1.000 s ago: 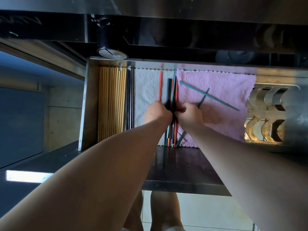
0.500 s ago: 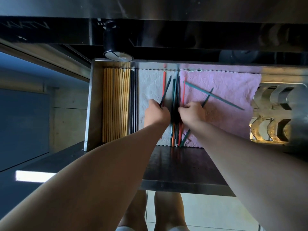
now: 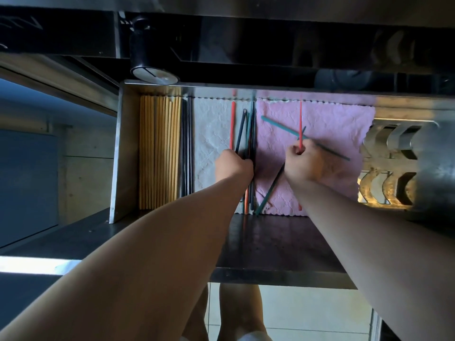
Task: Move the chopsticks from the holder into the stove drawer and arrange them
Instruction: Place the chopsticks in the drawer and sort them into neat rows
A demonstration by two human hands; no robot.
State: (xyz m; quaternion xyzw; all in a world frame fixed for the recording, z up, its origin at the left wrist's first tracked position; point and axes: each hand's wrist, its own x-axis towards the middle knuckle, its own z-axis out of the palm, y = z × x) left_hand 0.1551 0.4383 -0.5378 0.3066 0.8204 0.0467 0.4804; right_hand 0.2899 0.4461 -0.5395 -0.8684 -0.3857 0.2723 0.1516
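both hands reach into the open stove drawer [image 3: 117, 153], which is lined with two cloths. the left hand [image 3: 232, 166] is a closed fist clamped on a bunch of dark chopsticks [image 3: 248, 134] along the seam where the white cloth [image 3: 211, 134] meets the pink cloth [image 3: 339, 124]; the bunch runs front to back, its far ends fanning out a little beyond the knuckles and its near ends showing below the wrist. just left of that bunch a red chopstick [image 3: 232, 124] lies straight on the white cloth, apart from the fist.

the right hand [image 3: 304, 164] is closed around a second red chopstick [image 3: 300, 126], which stands up out of the fist toward the drawer's back wall. a long teal chopstick [image 3: 278, 126] lies diagonally on the pink cloth, passing beyond this hand's knuckles; whether the fingers touch it cannot be told. another dark teal chopstick [image 3: 269, 190] slants out from under the right wrist toward the drawer's front edge.

further left of the left hand, a neat row of wooden chopsticks [image 3: 160, 153] fills the drawer's left end, with a few black chopsticks [image 3: 187, 148] laid beside it. right of the right hand sit metal burner parts [image 3: 391, 166]. a round black knob [image 3: 154, 72] sits above the drawer.
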